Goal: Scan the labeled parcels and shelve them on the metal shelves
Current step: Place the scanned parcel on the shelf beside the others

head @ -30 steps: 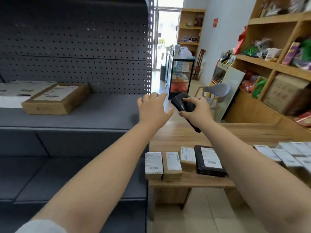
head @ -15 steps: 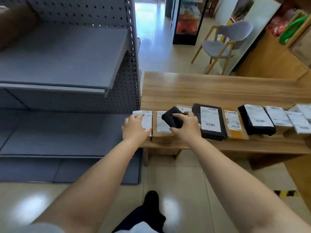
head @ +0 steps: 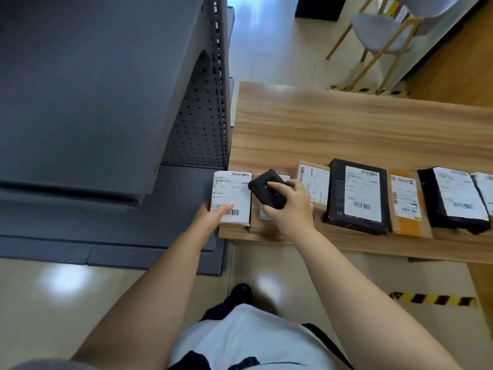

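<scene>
A row of labeled parcels lies along the near edge of the wooden table (head: 346,124). My left hand (head: 213,217) grips the leftmost parcel (head: 231,193), a small box with a white label, at its near left corner. My right hand (head: 289,206) holds a black handheld scanner (head: 268,192) just right of that box, over a brown parcel (head: 256,222) that it mostly hides. Further right lie a brown labeled parcel (head: 314,182), a black flat parcel (head: 358,196), an orange one (head: 406,204) and a black bag parcel (head: 456,201). The grey metal shelves (head: 93,102) stand at the left.
A perforated back panel (head: 200,124) of the shelf unit meets the table's left end. A grey chair with wooden legs (head: 381,36) stands beyond the table. Yellow-black tape (head: 432,300) marks the floor at the right. My foot (head: 240,295) is below the table's edge.
My view has dropped from the upper shelf down to the table. Both hands came down from shelf height; the left hand now grips the leftmost parcel and the scanner hovers beside it.
</scene>
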